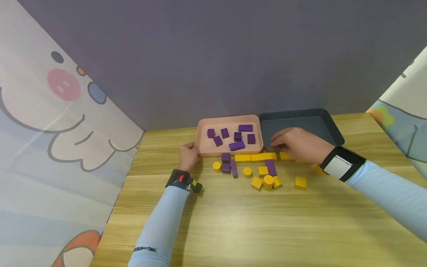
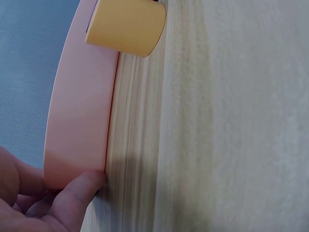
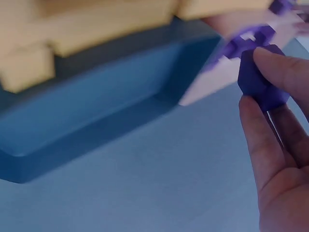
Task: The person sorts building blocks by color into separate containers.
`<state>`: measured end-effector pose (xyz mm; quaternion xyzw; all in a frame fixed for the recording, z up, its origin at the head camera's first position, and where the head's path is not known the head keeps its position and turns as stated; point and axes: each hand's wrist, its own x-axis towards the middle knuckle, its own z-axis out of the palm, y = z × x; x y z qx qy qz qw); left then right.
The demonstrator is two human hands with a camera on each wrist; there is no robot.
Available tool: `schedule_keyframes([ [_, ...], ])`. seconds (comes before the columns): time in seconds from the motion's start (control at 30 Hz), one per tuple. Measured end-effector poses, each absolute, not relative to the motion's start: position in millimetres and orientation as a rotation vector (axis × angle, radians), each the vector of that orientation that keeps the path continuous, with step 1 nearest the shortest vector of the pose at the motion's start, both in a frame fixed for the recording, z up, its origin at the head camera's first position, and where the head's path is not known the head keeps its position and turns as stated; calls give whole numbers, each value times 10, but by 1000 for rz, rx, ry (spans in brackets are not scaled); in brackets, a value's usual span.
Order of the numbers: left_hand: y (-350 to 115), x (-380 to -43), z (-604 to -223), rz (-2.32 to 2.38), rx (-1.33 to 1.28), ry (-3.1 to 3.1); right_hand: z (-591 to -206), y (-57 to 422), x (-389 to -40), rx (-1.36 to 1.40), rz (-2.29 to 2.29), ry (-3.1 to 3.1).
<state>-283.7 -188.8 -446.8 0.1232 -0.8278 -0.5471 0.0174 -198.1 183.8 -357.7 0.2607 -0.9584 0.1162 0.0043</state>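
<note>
Far left, blue left sleeve (image 1: 160,226): dark lettering near the elbow, can't make it out from here. Black left band (image 1: 172,178) has a red tag (image 1: 181,178), print too small to read.

Left hand (image 1: 188,157): thumb and fingers pinch the near-left corner of the pink tray (image 1: 206,147). Seven purple blocks (image 1: 237,145) lie in that tray, spaced out. In front of it on the tabletop (image 1: 233,222): loose purple cubes (image 1: 225,168), a thin purple strip (image 1: 234,169), a wider purple slab (image 1: 271,167), mixed in with yellow blocks (image 1: 268,182). Yellow bars (image 1: 263,157) line its near side, long axis along it.

Key relation: the held purple block (image 3: 251,79) sits just right of the pink tray's right end, by the near-left corner of the dark tray (image 1: 300,120). Right hand (image 1: 301,144) has it, grip clamped thumb against fingers; left is well apart from it. Block looks chunky, can't call its long axis.

Far right: black right band (image 1: 354,160), white patch (image 1: 337,167), no readable print.
</note>
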Motion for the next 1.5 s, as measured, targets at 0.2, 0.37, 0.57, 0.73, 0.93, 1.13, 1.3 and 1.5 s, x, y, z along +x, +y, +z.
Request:
schedule_keyframes([
  [0.2,-1842,-2834,-4518,-1704,319,-2525,-3425,1464,-2345,739,405,-3008],
  [0.37,-1783,-2794,-4553,-1689,279,-2546,-3429,1258,-2568,504,595,-3092],
  [0.57,-1719,-2756,-4543,-1681,275,-2538,-3600,1085,-2917,399,682,-3070],
  [0.73,-1668,-2703,-4542,-1617,291,-2557,-3807,971,-3213,367,748,-3023],
  [0.93,-1576,-2657,-4577,-1623,293,-2554,-3960,928,-3358,239,794,-3065],
  [1.13,-1519,-2649,-4565,-1632,292,-2550,-3996,892,-3361,134,730,-3134],
  [1.3,-1486,-2623,-4530,-1622,279,-2561,-4016,882,-3349,157,720,-3155],
  [1.5,-1470,-2606,-4506,-1645,292,-2546,-4078,910,-3367,158,690,-3167],
])
